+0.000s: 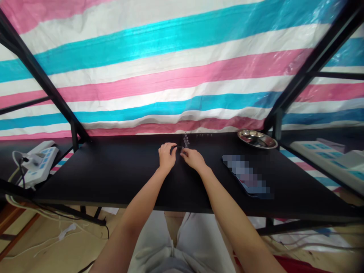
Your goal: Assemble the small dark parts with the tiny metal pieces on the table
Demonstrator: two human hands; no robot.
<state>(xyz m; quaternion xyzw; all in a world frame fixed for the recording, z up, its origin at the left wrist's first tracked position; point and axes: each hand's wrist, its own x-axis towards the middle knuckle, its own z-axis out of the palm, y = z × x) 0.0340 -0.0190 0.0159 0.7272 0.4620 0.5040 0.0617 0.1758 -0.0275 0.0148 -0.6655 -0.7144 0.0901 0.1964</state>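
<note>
Near the back middle of the black table, my left hand (167,154) has its thumb and fingertips curled towards a small dark thing too small to make out. My right hand (193,157) faces it from the right, thumb and index finger pinched at the same spot. What lies between the two sets of fingertips is too small to name. Just beyond my right fingers, a short cluster of clear, bead-like pieces (186,140) reaches towards the back edge. A few tiny loose pieces (202,135) are scattered to its right.
A round shiny metal plate (257,139) sits at the back right of the table (119,178). Nearer lies a phone (247,176) with a blurred-out screen. Power strips (42,163) are on the left side, another (327,159) on the right. Black frame bars and a striped sheet (170,83) enclose the table.
</note>
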